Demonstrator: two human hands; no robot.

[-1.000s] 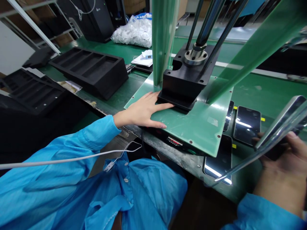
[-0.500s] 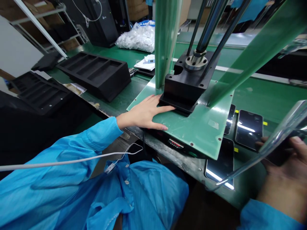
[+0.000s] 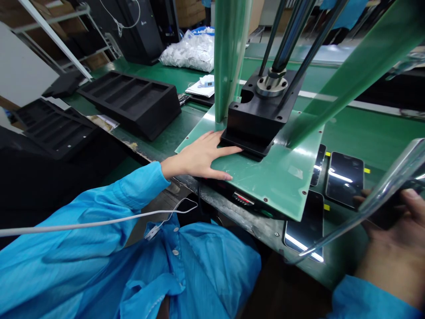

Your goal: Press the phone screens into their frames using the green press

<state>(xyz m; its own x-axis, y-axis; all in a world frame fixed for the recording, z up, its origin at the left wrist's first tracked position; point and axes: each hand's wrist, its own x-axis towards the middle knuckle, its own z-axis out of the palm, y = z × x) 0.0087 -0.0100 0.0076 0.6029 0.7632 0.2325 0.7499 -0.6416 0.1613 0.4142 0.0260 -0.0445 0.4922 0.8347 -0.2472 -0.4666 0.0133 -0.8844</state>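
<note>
My left hand (image 3: pixel 202 157) lies open, fingers spread, on the green base plate (image 3: pixel 279 186) of a press. Its fingertips touch or nearly touch the lower edge of the black press block (image 3: pixel 255 128). At the right edge, my right hand (image 3: pixel 398 243) is closed around a dark phone (image 3: pixel 387 215), partly hidden by a clear tube (image 3: pixel 375 204) in front of it. Beside the plate lie several phones with dark glossy faces, among them a phone (image 3: pixel 345 177) with a yellow tab and a nearer phone (image 3: pixel 305 226).
Green side panels (image 3: pixel 229 57) rise from the plate around the press rods. A black foam tray (image 3: pixel 133 102) with compartments stands to the left. Behind it sits a heap of clear plastic bags (image 3: pixel 189 53). A white cable (image 3: pixel 99 223) crosses in front of my left sleeve.
</note>
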